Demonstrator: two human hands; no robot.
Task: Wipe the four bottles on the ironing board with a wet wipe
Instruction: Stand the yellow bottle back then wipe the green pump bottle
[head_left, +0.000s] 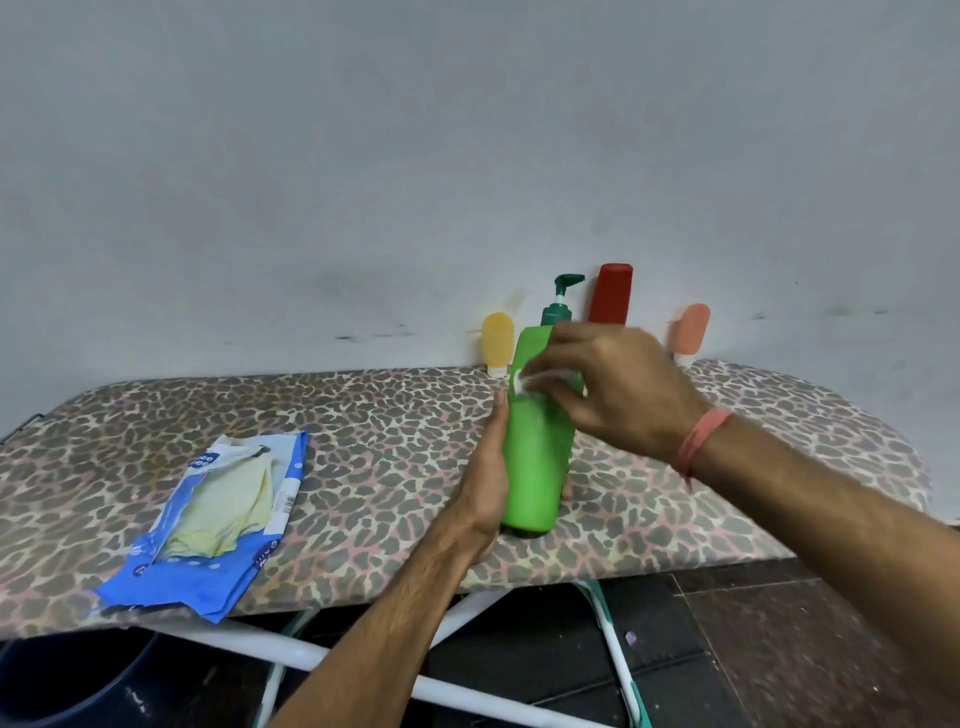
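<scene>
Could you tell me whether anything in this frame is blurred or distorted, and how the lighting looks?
Head view: the right hand and wet wipe are motion-blurred against the green bottle; the wide lens bows the ironing board edges; lighting is soft and even, shadows faint, no glare.

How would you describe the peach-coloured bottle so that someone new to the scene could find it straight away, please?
Start at the leopard-print ironing board and follow its far edge along the grey wall. At the right end of the row there, beyond the tall red bottle, stands the peach squeeze bottle, cap down. It matches the yellow squeeze bottle in shape, differing only in colour and end.
</scene>
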